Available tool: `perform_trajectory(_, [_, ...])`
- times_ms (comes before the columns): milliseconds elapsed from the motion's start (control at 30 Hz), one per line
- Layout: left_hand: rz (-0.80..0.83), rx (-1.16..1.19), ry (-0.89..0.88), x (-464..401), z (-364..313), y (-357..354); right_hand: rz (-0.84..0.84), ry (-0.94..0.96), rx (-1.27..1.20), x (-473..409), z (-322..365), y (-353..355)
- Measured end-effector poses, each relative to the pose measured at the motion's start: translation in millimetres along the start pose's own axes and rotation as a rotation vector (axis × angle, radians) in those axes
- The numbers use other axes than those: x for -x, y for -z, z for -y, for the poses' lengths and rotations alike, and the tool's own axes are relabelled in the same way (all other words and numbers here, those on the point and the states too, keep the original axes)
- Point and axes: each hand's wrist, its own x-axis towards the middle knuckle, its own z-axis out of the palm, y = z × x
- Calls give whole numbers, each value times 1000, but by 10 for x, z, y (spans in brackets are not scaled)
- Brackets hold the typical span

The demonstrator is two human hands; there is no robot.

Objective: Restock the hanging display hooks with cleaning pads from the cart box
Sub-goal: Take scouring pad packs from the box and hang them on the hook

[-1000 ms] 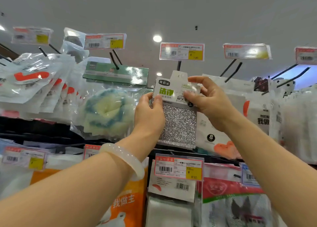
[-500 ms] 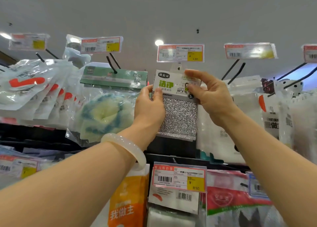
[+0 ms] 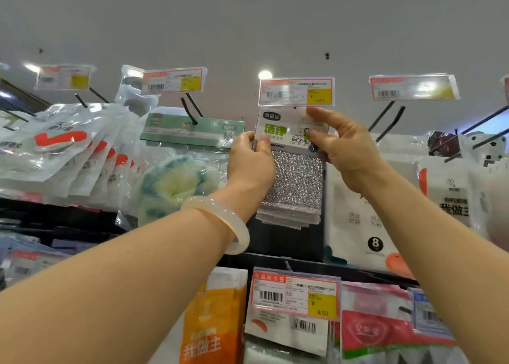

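The silver scouring pad pack (image 3: 290, 168) is pinched by left hand (image 3: 252, 161) and right hand (image 3: 344, 149); a price tag (image 3: 296, 91) sits at twelve o'clock, a loofah pack (image 3: 176, 179) at nine.

Silver mesh cleaning-pad pack with white header card (image 3: 292, 171) now sits higher, its top edge meeting the red-and-yellow price tag (image 3: 296, 91).

Shop: price tags (image 3: 296, 91), hanging packets (image 3: 63, 143)

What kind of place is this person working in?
Most likely a shop aisle for household goods. Yellow-and-red price tags with barcodes sit on black display hooks, bagged products hang in rows, and both hands hold a cleaning pad pack up to a hook.
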Motion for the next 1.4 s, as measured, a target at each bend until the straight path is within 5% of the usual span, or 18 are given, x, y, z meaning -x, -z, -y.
perform_trajectory(467, [33, -93, 87, 51, 122, -26, 25, -23, 176, 59, -124, -34])
perform_trajectory(667, [155, -114, -27, 92, 272, 39, 105, 73, 728, 202, -298, -41])
perform_trajectory(900, [342, -268, 81, 20, 463, -25, 158, 51, 1218, 122, -548, -113])
perform_trajectory(1167, [377, -642, 181, 85, 473, -37, 271, -83, 1261, 236, -534, -79])
perform_trajectory(1400, [380, -658, -118, 530, 185, 124, 227, -121, 1240, 745, -195, -112])
